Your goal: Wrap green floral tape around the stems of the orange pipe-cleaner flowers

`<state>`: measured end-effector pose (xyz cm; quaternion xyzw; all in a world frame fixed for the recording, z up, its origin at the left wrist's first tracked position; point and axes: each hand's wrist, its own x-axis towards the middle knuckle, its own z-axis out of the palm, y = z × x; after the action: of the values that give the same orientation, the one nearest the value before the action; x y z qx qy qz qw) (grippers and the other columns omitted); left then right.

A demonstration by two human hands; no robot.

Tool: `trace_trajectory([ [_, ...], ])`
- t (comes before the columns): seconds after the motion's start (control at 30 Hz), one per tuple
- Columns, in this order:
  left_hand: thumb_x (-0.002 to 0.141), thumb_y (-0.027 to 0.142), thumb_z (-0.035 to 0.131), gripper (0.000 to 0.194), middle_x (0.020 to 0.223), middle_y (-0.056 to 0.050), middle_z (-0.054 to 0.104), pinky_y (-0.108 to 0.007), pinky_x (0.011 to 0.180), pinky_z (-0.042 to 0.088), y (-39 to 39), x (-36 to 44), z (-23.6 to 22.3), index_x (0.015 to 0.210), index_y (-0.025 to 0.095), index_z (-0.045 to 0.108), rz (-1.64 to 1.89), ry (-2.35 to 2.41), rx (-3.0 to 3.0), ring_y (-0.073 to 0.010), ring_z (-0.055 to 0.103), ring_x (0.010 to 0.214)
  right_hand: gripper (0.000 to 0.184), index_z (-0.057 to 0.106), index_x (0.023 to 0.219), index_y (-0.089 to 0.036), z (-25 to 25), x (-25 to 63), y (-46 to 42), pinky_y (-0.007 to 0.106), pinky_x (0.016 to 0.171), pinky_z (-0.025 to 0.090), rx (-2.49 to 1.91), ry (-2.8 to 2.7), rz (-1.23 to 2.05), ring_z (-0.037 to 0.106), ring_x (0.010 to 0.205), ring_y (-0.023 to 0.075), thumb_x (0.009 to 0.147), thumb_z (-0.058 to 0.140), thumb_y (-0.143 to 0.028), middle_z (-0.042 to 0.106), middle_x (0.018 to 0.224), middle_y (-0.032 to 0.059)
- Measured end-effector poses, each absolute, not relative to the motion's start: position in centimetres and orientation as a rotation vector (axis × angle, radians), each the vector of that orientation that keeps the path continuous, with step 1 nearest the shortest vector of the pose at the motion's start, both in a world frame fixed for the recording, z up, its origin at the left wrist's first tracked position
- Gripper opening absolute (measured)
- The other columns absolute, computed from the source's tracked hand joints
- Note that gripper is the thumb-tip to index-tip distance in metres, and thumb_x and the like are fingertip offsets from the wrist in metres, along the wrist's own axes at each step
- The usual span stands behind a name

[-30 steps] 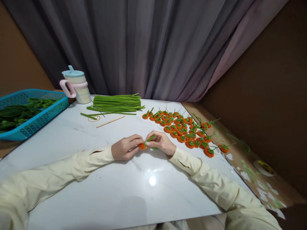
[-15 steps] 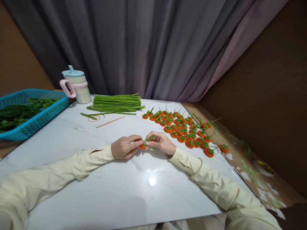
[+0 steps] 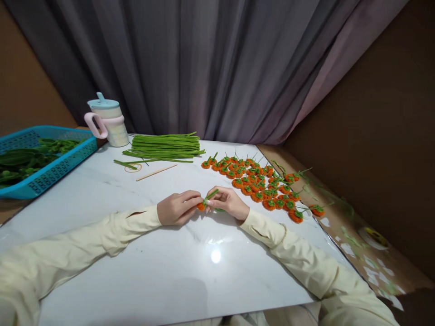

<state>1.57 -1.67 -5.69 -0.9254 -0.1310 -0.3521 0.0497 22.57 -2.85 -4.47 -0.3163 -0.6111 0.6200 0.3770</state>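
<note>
Over the middle of the white table, my left hand (image 3: 180,208) is closed with its fingertips on a small orange pumpkin-shaped ornament (image 3: 201,206), which looks made of fuzzy pipe cleaner. My right hand (image 3: 227,203) meets it from the other side, thumb and forefinger pinching the green pipe cleaner (image 3: 212,194) at the ornament's top. One green end sticks up to the right between the hands. The fingers hide part of the ornament. Many finished-looking orange ornaments with green tops (image 3: 256,197) lie grouped to the right of my right hand.
A bundle of green pipe cleaners (image 3: 166,146) lies at the table's back, with a thin wooden stick (image 3: 156,172) in front. Behind left stands a tumbler (image 3: 110,122) with a pink handle. A blue basket (image 3: 68,159) holds green pieces. Tape (image 3: 374,237) and white scraps lie right.
The orange ornament has turned slightly between my fingertips and shows more. The green end points more steeply upward. Both hands stay in nearly the same place.
</note>
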Motion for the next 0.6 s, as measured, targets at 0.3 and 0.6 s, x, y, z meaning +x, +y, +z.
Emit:
trace_trajectory([
  [0.3,0.083,0.01,0.039,0.031,0.099,-0.014,0.059,-0.025,0.064,0.052,-1.69,1.68,-5.57,0.114,0.013,0.041,-1.149,-0.374,-2.908,-0.0183,0.059,0.089,0.03,0.058,0.076,-0.014,-4.49,22.6,-2.83,0.024,0.058,0.05,-0.815,-1.566,1.576,0.061,0.056,0.0106,0.067,0.073,-0.038,0.066,0.063,0.0008],
  [0.6,0.083,0.008,0.037,0.033,0.098,-0.013,0.058,-0.026,0.067,0.052,-1.45,1.63,-5.49,0.116,0.014,0.043,-1.119,-0.315,-2.928,-0.018,0.057,0.088,0.031,0.058,0.078,-0.014,-4.46,22.65,-2.92,0.024,0.058,0.049,-0.835,-1.566,1.572,0.06,0.056,0.0104,0.068,0.073,-0.039,0.066,0.063,0.0011],
])
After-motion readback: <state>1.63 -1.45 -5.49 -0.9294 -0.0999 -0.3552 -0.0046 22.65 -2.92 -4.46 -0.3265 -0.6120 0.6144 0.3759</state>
